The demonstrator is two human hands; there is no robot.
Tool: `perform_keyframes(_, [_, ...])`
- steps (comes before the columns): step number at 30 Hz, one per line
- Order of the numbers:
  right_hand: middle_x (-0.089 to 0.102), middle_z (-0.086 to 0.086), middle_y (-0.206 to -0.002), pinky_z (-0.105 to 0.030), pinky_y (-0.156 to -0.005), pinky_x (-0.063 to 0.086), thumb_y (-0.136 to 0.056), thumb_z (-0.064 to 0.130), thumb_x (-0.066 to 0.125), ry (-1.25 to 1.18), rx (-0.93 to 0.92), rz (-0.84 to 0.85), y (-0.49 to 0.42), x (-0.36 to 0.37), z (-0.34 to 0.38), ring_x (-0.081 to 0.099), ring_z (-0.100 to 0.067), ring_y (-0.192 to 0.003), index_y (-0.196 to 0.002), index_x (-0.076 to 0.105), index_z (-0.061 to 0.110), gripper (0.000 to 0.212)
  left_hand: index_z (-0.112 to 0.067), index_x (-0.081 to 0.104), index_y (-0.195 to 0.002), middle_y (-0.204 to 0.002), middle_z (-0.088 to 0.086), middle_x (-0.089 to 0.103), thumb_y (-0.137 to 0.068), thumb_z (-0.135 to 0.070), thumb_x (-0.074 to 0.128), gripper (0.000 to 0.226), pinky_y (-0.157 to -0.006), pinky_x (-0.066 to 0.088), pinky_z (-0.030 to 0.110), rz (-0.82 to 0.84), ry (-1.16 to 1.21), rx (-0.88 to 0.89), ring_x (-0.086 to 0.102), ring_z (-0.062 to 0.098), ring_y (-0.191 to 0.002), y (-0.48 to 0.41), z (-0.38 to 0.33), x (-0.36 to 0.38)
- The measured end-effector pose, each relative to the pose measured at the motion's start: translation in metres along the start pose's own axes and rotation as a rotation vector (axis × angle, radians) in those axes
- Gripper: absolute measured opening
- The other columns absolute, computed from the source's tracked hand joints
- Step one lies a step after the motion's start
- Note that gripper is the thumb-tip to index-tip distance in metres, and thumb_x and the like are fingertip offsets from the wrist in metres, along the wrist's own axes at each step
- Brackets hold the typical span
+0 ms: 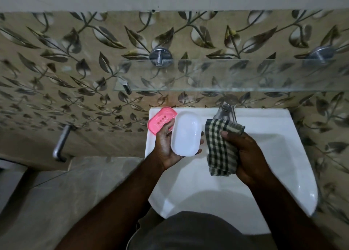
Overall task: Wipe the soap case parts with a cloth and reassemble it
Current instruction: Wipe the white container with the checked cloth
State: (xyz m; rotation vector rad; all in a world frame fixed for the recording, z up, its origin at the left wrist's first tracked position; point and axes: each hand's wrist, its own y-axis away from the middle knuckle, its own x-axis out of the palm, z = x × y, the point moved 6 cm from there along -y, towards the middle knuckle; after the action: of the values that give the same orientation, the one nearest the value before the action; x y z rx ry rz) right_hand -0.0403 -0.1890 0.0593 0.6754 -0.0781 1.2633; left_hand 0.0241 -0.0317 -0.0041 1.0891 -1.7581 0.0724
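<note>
Above a white ceramic wash basin [283, 136], both hands are seen at work. A white oval plastic soap case part [186, 133] is gripped in the left hand [166, 146], fingers curled round its edges, its smooth rounded side facing up. Partly hidden behind that hand, a pink slotted plastic soap case tray [160, 118] is seen at the basin's back left corner; whether it rests on the rim or is held cannot be told. A dark-and-cream checked cloth [221, 146] is clutched in the right hand [247, 151], just beside the white part and apart from it. A metal tap [226, 112] is mounted behind the cloth, under a glass shelf [226, 76].
</note>
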Motion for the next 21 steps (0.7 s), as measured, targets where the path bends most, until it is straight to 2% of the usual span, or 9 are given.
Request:
perform_keyframes(2, [0.073,-0.017,-0.101,-0.049,-0.076,0.057,-0.086,0.013,0.056,-0.009,-0.013,0.007,0.000,-0.001,0.006,0.071,-0.031,-0.085,-0.112,0.067,0.005,0.029,-0.010,0.067,-0.120,-0.114,0.022,0.065,-0.090,-0.056,0.030,0.066,-0.082,0.047,0.048,0.049,0.038,-0.044,0.064,0.040,-0.094,-0.001,0.000,-0.002])
perform_keyframes(5, [0.068,-0.024,-0.114,-0.057,-0.088,0.053,-0.089,0.013,0.057,0.079,0.045,0.041,0.001,0.002,0.005,0.066,-0.041,-0.100,-0.120,0.063,0.002,0.034,-0.012,0.067,-0.120,-0.118,0.019,0.065,-0.085,-0.065,0.033,0.072,-0.089,0.045,0.049,0.051,0.048,-0.080,0.063,0.036,-0.100,-0.004,0.004,-0.006])
perform_keyframes(7, [0.069,-0.026,-0.112,-0.052,-0.087,0.055,-0.088,0.006,0.059,0.195,0.089,0.045,0.005,0.005,-0.003,0.066,-0.043,-0.101,-0.118,0.064,0.001,0.031,-0.014,0.063,-0.126,-0.125,0.016,0.062,-0.084,-0.072,0.036,0.076,-0.096,0.041,0.051,0.046,0.089,-0.103,0.059,0.034,-0.109,-0.006,0.007,-0.007])
perform_keyframes(9, [0.072,-0.022,-0.106,-0.043,-0.080,0.059,-0.087,0.002,0.062,0.263,0.077,0.023,0.007,0.011,-0.008,0.070,-0.038,-0.097,-0.113,0.067,0.001,0.026,-0.014,0.060,-0.130,-0.128,0.015,0.060,-0.084,-0.074,0.037,0.080,-0.096,0.045,0.047,0.017,0.103,-0.106,0.059,0.032,-0.113,-0.008,0.009,-0.008])
perform_keyframes(13, [0.073,-0.019,-0.103,-0.038,-0.076,0.059,-0.087,0.004,0.064,0.264,0.026,-0.022,-0.003,0.031,-0.013,0.071,-0.033,-0.095,-0.109,0.069,0.002,0.022,-0.011,0.048,-0.141,-0.134,0.018,0.055,-0.084,-0.068,0.044,0.080,-0.095,0.049,0.044,0.002,0.045,-0.089,0.057,0.032,-0.115,-0.008,0.006,-0.010])
perform_keyframes(17, [0.073,-0.019,-0.103,-0.043,-0.080,0.059,-0.089,0.006,0.063,0.220,0.009,-0.053,-0.019,0.055,-0.018,0.071,-0.033,-0.094,-0.107,0.070,0.002,0.019,-0.008,0.057,-0.133,-0.129,0.020,0.061,-0.089,-0.063,0.040,0.073,-0.101,0.044,0.046,0.041,0.001,-0.094,0.061,0.032,-0.114,0.000,-0.003,-0.010])
perform_keyframes(21, [0.074,-0.016,-0.091,-0.047,-0.077,0.058,-0.092,0.006,0.058,0.220,0.032,-0.068,-0.023,0.082,-0.037,0.072,-0.031,-0.083,-0.099,0.071,0.004,0.015,-0.011,0.063,-0.125,-0.117,0.018,0.068,-0.085,-0.064,0.044,0.069,-0.088,0.053,0.044,0.024,-0.134,-0.148,0.066,0.031,-0.104,0.004,-0.004,-0.015])
